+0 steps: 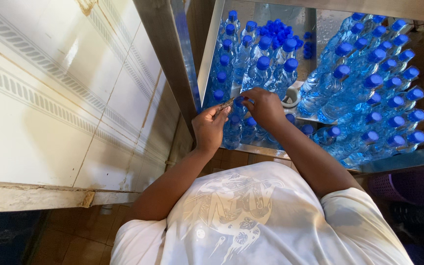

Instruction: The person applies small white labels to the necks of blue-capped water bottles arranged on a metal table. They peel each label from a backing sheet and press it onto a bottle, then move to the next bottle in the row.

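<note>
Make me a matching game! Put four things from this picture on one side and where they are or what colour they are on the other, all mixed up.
Things:
1. bottle caps
2. basket
3. shirt
4. tiled wall

Descriptions:
A. purple, low on the right
B. white, with a pale print
C. blue
D. cream, on the left

Pairs: 1-C, 2-A, 3-B, 4-D

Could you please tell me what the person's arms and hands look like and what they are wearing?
Both arms are bare from the short sleeves of a white T-shirt with a pale printed design. The left hand and right hand wear no gloves; no rings or watch show.
</note>
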